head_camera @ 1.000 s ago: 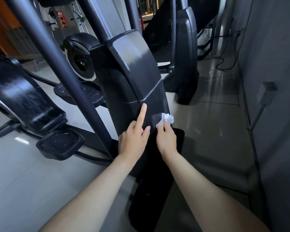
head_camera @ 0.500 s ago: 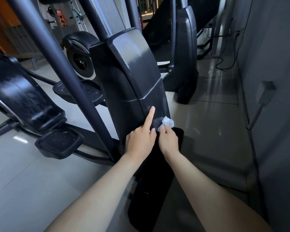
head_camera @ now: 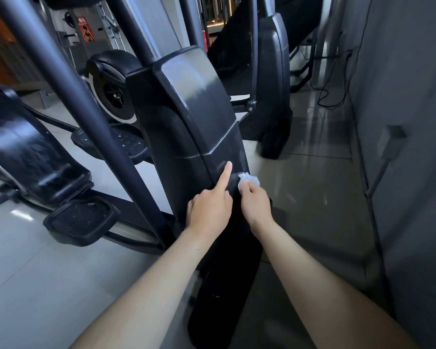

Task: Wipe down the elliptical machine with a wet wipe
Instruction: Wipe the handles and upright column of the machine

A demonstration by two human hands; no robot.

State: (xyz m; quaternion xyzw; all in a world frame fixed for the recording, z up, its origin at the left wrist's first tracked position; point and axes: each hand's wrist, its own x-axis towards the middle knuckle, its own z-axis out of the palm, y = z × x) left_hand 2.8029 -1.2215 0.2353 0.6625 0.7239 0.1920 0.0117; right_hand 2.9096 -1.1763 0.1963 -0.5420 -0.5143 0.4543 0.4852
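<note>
Grey tiled floor (head_camera: 48, 285), grey wall (head_camera: 413, 122) on the right. Dead centre, black elliptical machine (head_camera: 186, 109): glossy front shroud tilted, pale seam line across its lower part. Behind it, near the wall, second machine (head_camera: 275, 84), also black. Left of the shroud, two black pedals: near pedal (head_camera: 81, 220) low, far pedal (head_camera: 126, 142) further back. On the lower shroud, just below the seam, left hand (head_camera: 209, 210): index finger (head_camera: 225, 175) straight, tip touching the plastic, other fingers curled in, holding nothing. Just beside it, at the shroud's right edge, right hand (head_camera: 256, 202), fingers pinched narrow round the wet wipe (head_camera: 248, 178). Wipe white, crumpled, bunched at the fingertips, against the shroud edge just right of the index tip. On the wall, small grey box (head_camera: 390, 141), thin conduit running down from it.
</note>
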